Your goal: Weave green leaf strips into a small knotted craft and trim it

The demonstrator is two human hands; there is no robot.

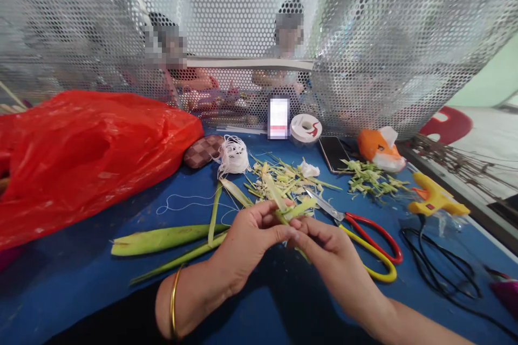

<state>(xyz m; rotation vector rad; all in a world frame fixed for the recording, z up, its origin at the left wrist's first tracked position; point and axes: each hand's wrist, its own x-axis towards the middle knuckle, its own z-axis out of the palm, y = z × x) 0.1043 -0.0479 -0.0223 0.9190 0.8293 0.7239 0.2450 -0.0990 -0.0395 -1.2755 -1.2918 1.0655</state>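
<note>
Both hands meet over the middle of the blue table. My left hand (259, 232) is closed around a folded green leaf strip (275, 194), whose pale end sticks up past the fingers. From the right, my right hand (324, 242) pinches the same leaf piece with thumb and fingertips. Just right of that hand lie scissors (343, 218) with one red and one yellow handle. Long green leaves (165, 240) lie to the left of my left hand. Behind my hands is a heap of leaf scraps (279, 178). Fingers hide part of the held piece.
A red plastic bag (93, 156) fills the left side. White string (234, 155), a ribbon spool (306, 128), a lit phone (278, 118) and a dark phone (334, 153) stand or lie farther back. At right are a yellow glue gun (437, 197) and its black cord. Two people sit beyond the perforated screen.
</note>
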